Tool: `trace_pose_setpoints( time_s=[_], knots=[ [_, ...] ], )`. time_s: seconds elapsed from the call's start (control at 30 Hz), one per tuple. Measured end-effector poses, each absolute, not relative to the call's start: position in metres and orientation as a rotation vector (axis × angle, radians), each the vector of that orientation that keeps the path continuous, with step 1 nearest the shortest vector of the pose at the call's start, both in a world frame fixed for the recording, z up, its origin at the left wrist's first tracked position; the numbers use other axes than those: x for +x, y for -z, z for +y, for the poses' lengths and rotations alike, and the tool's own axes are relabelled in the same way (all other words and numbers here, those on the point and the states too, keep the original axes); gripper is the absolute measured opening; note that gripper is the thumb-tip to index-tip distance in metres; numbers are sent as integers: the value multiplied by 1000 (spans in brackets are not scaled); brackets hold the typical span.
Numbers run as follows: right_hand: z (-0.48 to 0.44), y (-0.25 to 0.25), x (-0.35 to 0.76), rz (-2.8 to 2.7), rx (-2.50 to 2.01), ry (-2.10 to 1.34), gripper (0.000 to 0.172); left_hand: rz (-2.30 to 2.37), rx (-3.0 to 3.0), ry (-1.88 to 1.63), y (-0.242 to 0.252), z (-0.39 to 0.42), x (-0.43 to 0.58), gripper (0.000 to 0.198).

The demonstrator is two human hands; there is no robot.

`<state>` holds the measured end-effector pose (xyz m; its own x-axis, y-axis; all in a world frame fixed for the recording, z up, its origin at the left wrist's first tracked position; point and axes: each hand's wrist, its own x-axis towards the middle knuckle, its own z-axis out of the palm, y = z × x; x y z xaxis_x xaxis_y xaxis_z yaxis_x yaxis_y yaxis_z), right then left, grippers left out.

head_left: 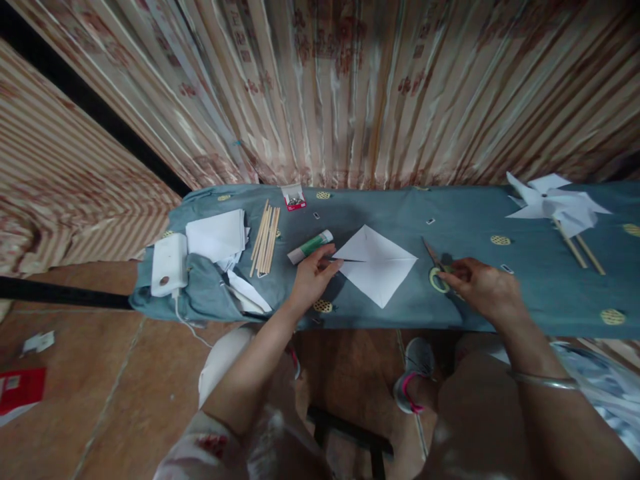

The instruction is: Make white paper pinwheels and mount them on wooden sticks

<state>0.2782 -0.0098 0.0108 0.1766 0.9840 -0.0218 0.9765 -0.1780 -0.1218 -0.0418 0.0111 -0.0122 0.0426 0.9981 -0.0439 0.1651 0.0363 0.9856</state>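
Observation:
A square sheet of white paper (380,263) lies on the cloth-covered table, turned like a diamond. From its left corner a slit runs in toward the middle, and faint creases mark the other corners. My left hand (313,275) pinches that left corner beside the slit, thumb and finger closed on the paper. To the right of the sheet, my right hand (483,283) grips scissors (439,279) with pale yellow-green handles, their blades pointing away from me and apart from the paper. Just behind my left hand lies a green and white glue stick (311,247).
Thin wooden sticks (265,239) lie left of the glue stick, with a small red box (294,199) of metal pins behind. Farther left are stacked white paper (217,235) and a white corded device (169,265). Paper pinwheels (555,203) on sticks lie at the right. A curtain (350,100) hangs behind.

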Motion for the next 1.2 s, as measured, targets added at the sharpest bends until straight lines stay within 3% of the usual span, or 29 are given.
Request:
trace_pose_setpoints(
  time_s=[0.13, 0.27, 0.4, 0.57, 0.7, 0.83, 1.0, 1.2],
  knots=[
    [-11, -11, 274, -1981, -2308, 31, 31, 1430, 1605, -1084, 9, 11, -57, 29],
    [-11, -8, 271, -1983, -2189, 151, 38, 1638, 1898, -1143, 8, 19, -79, 33],
    [-11, -5, 266, -1968, -2046, 123, 40, 1835, 2027, -988, 16, 29, -97, 47],
    [-12, -7, 256, -1952, -1952, 36, 37, 1889, 2048, -818, 25, 32, -107, 30],
    [-13, -14, 245, -1876, -1881, -88, 35, 1863, 1859, -974, 19, 33, -108, 28],
    [-20, -17, 214, -1701, -1678, -499, 28, 1520, 1409, -1169, 5, 24, -88, 33],
    [-30, -15, 163, -1260, -1228, -1374, 38, 1025, 1062, -938, -10, -8, -38, 40],
    [-30, -22, 148, -1015, -1106, -1606, 33, 889, 886, -767, -12, -22, -12, 42]
  ],
)
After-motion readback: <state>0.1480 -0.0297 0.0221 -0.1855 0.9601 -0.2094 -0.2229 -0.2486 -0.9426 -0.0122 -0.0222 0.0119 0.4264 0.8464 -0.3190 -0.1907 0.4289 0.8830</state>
